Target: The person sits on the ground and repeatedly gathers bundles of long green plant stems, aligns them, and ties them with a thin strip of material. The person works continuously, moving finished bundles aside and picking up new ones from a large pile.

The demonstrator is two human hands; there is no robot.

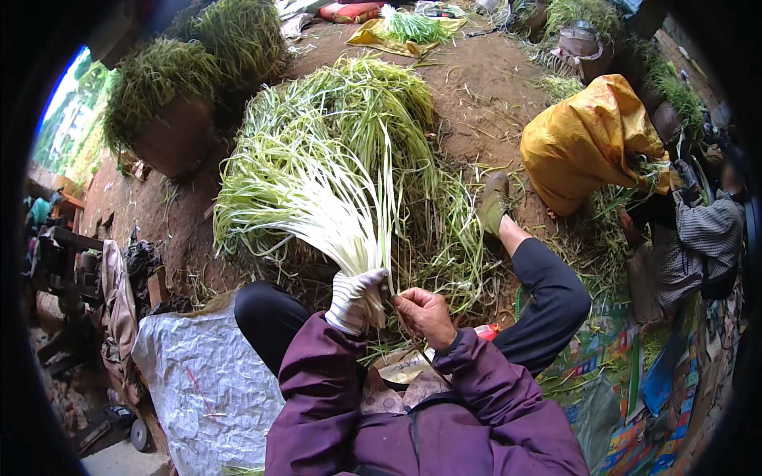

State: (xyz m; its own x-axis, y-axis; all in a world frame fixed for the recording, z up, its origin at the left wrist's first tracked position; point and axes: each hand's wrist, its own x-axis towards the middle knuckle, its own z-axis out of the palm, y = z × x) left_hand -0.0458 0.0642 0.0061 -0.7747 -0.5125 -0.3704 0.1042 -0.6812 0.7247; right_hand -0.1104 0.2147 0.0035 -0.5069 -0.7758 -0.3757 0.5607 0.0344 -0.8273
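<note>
My left hand (352,299), in a striped white glove, is closed around the pale base of a fanned bunch of long white-and-green leafy stalks (345,229). Bare and close beside it on the right, my right hand (424,312) pinches a thin stalk or leaf between thumb and fingertips at the bunch's edge. A thin brown strand runs down from near those fingers toward my lap. Beyond the bunch lies a large heap of the same yellow-green stalks (357,95), its long leaves drooping over the sides. The butt ends below my left hand are partly hidden.
A white woven plastic sheet (208,381) lies at left, with a patterned mat (619,357) at right. An orange-yellow sack (583,143) stands at the right near a seated person (696,244). More leafy heaps (161,77) stand upper left. A cut green bunch (411,28) lies on yellow sacking.
</note>
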